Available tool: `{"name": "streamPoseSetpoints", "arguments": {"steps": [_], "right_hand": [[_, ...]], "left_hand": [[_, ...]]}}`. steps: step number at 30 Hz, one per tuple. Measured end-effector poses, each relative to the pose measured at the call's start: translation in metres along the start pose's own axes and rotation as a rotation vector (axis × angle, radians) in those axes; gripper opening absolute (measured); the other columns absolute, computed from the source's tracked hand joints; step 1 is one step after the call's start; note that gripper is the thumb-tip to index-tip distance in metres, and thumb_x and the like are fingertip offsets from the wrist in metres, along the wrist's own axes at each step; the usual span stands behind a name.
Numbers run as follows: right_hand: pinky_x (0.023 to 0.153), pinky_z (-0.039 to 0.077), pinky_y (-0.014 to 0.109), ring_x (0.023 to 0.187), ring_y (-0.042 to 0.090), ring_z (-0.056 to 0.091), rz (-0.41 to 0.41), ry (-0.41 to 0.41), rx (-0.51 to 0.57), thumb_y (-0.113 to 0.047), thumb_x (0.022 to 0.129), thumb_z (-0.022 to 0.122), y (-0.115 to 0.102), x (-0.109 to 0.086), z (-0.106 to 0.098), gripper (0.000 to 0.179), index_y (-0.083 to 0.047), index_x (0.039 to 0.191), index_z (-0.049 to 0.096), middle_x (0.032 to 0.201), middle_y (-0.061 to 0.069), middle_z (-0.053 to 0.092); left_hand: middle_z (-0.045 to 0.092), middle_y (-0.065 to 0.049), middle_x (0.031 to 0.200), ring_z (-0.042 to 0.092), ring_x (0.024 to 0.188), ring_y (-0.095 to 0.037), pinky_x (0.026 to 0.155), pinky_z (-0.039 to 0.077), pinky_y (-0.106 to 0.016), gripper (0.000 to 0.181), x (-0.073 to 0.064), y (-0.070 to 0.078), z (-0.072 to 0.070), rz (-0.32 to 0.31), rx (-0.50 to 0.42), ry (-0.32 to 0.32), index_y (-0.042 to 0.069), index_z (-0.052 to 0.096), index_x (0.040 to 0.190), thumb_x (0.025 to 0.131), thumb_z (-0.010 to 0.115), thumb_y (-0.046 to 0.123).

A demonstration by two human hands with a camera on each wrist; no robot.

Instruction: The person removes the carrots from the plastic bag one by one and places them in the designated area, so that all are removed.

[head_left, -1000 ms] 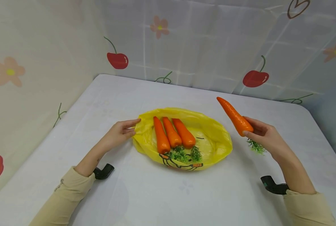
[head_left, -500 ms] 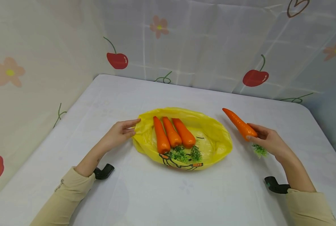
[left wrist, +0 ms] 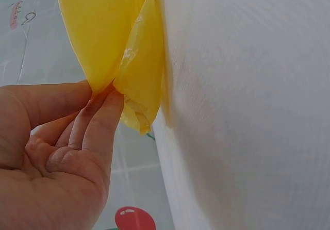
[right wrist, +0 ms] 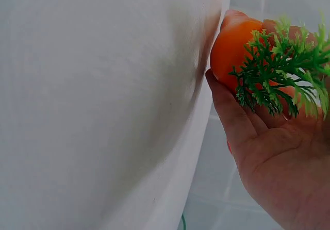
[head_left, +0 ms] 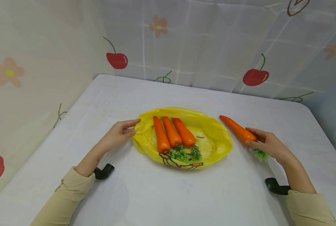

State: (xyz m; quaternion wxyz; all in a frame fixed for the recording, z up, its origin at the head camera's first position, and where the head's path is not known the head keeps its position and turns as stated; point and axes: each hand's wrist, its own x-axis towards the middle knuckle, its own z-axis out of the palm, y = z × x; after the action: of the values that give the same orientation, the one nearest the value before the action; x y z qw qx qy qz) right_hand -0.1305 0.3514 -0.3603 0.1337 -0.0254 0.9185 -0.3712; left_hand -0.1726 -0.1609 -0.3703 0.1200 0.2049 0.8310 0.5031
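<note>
A yellow plastic bag lies spread open mid-table, its rim rolled out. Three orange carrots with green leafy tops rest inside it. My left hand pinches the bag's left edge; in the left wrist view the thumb and fingers close on the yellow plastic. To the right of the bag, my right hand grips another carrot by its thick end, tip pointing away to the left. That carrot is low at the tabletop. Its green fronds hang over the palm in the right wrist view.
The table has a white cloth and rounded far corners. Behind it hangs a pale curtain printed with cherries and flowers, and a similar sheet covers the left side. A black camera mount sits on each wrist.
My right hand has lowered the carrot to the tabletop, right of the bag, and shifted slightly right. The left hand, the bag and the carrots inside it have stayed put.
</note>
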Motion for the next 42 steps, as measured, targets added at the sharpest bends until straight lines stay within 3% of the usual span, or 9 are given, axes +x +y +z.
{"name": "streamPoseSetpoints", "arguments": {"steps": [13,29,33,37,42], "right_hand": [[0.095,0.028,0.067,0.124,0.049,0.029,-0.022,-0.023,-0.047,-0.031,0.092,0.061,0.003,0.004,0.003,0.069,0.007,0.141,0.031,0.137,0.031,0.034],[0.095,0.032,0.063,0.122,0.050,0.030,-0.074,-0.023,-0.188,-0.026,0.092,0.062,-0.012,0.003,0.001,0.068,0.009,0.141,0.030,0.138,0.034,0.032],[0.092,0.034,0.065,0.120,0.054,0.030,-0.065,0.034,-0.232,-0.029,0.093,0.060,-0.024,0.002,0.000,0.068,0.006,0.142,0.030,0.139,0.035,0.028],[0.086,0.038,0.066,0.117,0.058,0.031,-0.066,0.156,-0.229,-0.030,0.094,0.058,-0.045,-0.001,0.004,0.065,0.003,0.143,0.031,0.139,0.035,0.028],[0.087,0.039,0.063,0.119,0.052,0.034,-0.167,0.301,-0.195,-0.022,0.093,0.059,-0.077,-0.006,0.015,0.057,-0.001,0.141,0.037,0.139,0.028,0.035]], "left_hand": [[0.040,-0.020,0.140,0.046,0.120,-0.033,0.092,0.045,-0.032,0.045,-0.001,-0.001,0.000,-0.019,0.005,0.002,-0.009,0.041,0.136,0.092,0.051,-0.009],[0.039,-0.020,0.141,0.045,0.122,-0.032,0.093,0.044,-0.033,0.045,0.001,0.001,-0.001,-0.015,-0.007,-0.002,-0.009,0.041,0.135,0.091,0.050,-0.010],[0.039,-0.020,0.141,0.045,0.121,-0.033,0.093,0.044,-0.034,0.045,0.002,0.000,-0.001,-0.013,-0.008,-0.002,-0.009,0.041,0.135,0.091,0.050,-0.009],[0.040,-0.020,0.140,0.046,0.121,-0.033,0.093,0.044,-0.034,0.045,0.001,0.000,0.000,-0.020,-0.012,-0.001,-0.009,0.042,0.135,0.091,0.050,-0.009],[0.040,-0.019,0.140,0.048,0.118,-0.033,0.092,0.045,-0.034,0.045,0.000,0.001,0.000,-0.023,-0.013,0.001,-0.008,0.042,0.136,0.091,0.051,-0.009]]}}
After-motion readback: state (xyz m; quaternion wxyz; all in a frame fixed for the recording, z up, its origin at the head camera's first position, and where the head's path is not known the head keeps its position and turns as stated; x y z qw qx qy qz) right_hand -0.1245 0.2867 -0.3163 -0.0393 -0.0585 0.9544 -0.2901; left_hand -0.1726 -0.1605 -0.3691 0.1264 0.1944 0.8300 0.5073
